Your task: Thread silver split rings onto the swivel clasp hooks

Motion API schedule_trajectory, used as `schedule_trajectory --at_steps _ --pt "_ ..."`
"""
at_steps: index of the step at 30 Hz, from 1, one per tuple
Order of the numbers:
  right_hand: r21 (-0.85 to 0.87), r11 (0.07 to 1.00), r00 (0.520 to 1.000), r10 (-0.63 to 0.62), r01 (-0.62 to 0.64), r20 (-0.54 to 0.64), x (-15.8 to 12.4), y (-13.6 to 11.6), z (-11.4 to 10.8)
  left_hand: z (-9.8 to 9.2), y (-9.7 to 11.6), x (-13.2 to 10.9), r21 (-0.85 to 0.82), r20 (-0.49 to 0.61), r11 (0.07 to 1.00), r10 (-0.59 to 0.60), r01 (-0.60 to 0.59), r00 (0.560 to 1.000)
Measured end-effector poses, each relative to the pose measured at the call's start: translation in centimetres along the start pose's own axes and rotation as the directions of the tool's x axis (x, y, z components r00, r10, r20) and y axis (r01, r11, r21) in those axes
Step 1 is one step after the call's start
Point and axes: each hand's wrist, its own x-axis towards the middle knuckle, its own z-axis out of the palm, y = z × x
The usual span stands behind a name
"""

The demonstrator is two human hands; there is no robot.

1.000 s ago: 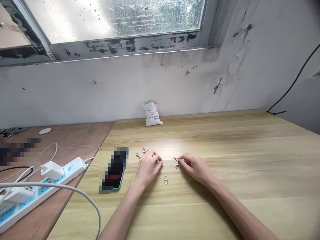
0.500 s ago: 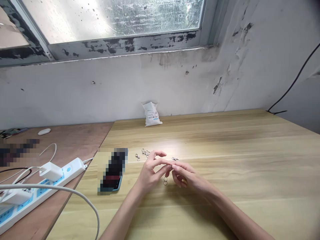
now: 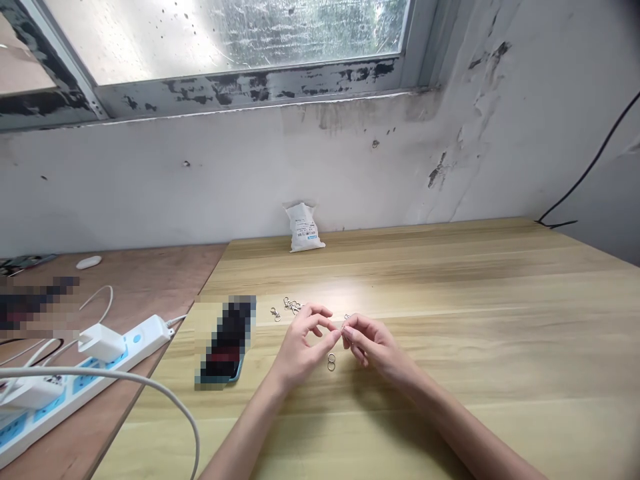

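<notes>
My left hand and my right hand meet just above the wooden table, thumbs and forefingers pinched together at the tips. A small shiny metal piece shows between the fingertips, mostly covered, so its kind is unclear. Directly below lie metal rings, side by side and touching. Beyond my left hand is a small pile of silver lobster clasps, partly hidden by the fingers. One more clasp with a ring lies apart, to their left. Behind my right fingers another metal clasp just peeks out.
A phone, largely blurred out, lies left of my forearm. The white packet leans against the wall at the back. On the brown table at left are a power strip with plugs and a looping white cable.
My right hand has drawn its fingers in tighter and shifted slightly, now covering more of the clasp behind it. The left fingers have curled a little. The rings on the table stay put.
</notes>
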Motion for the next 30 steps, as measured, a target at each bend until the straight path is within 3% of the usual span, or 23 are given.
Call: schedule_trajectory --at_steps 6,10,13,16,19,22,24,26,28,30 --pt "-0.375 0.918 0.981 -0.172 0.129 -0.084 -0.2 0.2 0.3 0.4 0.2 -0.1 0.001 0.000 0.997 -0.071 0.071 0.997" --pt "-0.473 0.868 0.975 -0.209 0.151 -0.071 -0.3 0.4 0.2 0.4 0.2 0.0 -0.010 0.036 0.995 -0.095 0.096 0.995" --pt "-0.380 0.911 0.977 -0.202 0.162 -0.067 -0.2 0.5 0.2 0.3 0.2 0.0 0.020 0.034 0.997 -0.080 0.079 0.996" --pt "-0.135 0.989 0.998 -0.065 0.062 -0.018 -0.1 0.4 0.2 0.1 0.1 0.0 0.075 0.006 0.997 -0.032 0.031 0.999" --pt "0.053 0.997 0.997 0.048 -0.051 0.053 0.0 0.3 0.0 0.0 -0.1 -0.1 0.158 -0.004 0.985 0.074 -0.073 0.997" --pt "0.103 0.993 0.998 0.063 -0.066 0.031 0.0 0.1 -0.1 0.1 -0.3 -0.1 0.261 0.008 0.953 0.160 -0.156 0.987" --pt "0.017 1.000 0.999 0.017 -0.016 -0.032 0.0 0.1 0.0 0.2 -0.4 -0.2 0.325 0.010 0.929 0.184 -0.177 0.983" --pt "-0.185 0.980 0.993 -0.088 0.071 -0.084 -0.2 0.2 0.2 0.2 -0.6 -0.2 0.381 0.000 0.909 0.187 -0.172 0.982" --pt "-0.428 0.887 0.976 -0.214 0.174 -0.048 -0.3 0.3 0.4 0.2 -0.7 -0.1 0.420 -0.020 0.895 0.175 -0.150 0.984" --pt "-0.593 0.752 0.950 -0.303 0.287 0.075 -0.4 0.3 0.5 0.1 -0.8 -0.1 0.441 -0.046 0.889 0.158 -0.122 0.986"
